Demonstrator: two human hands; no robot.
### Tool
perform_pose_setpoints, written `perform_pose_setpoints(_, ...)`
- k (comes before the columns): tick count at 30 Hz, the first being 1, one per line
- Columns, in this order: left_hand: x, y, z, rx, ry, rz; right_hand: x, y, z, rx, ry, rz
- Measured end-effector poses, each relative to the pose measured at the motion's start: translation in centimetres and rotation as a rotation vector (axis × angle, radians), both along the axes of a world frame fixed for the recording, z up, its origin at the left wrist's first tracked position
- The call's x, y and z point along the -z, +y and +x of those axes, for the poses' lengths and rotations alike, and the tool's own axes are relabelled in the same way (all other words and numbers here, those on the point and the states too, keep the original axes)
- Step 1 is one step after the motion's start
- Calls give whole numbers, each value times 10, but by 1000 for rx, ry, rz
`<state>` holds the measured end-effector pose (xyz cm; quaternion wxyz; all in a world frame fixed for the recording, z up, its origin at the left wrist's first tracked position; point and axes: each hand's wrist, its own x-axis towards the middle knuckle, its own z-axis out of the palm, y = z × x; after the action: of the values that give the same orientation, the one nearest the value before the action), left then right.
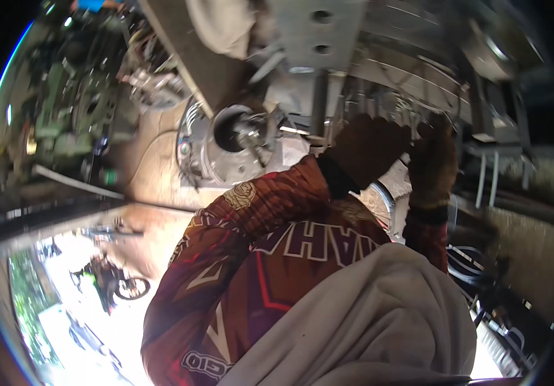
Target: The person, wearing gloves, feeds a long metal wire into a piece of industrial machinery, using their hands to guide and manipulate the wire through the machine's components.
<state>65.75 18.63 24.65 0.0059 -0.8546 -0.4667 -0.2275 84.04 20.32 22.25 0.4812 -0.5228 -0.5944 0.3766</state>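
My left hand (368, 152), dark in shadow with a black cuff, is curled into a fist with its knuckles up. Close beside it on the right, my right hand (433, 162) is raised with its fingers bent. What either hand holds is hidden by the dimness and blur. Just beyond the knuckles is a cluster of thin metal pieces (400, 110), too smeared to name. Above the left hand stands a dark upright post (319, 103), below a grey steel plate (319, 48) with two holes.
Left of my hands sits a round metal housing (209, 157) with a dark opening. A long flat beam (184, 48) slants above it. Blurred machinery (71, 109) fills the far left. Coiled cable (467, 260) lies at lower right. Grey cloth (367, 315) covers the lower middle.
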Motion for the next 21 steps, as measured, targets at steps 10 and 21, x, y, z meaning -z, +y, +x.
perform_pose_setpoints(10, -66, -117, -159, -578, -433, -48, -13, -23, -54, -428, 547, -429)
perform_pose_setpoints(21, 64, -142, -275, -929, 85, -149, 89, -37, -48, -305, 491, -790)
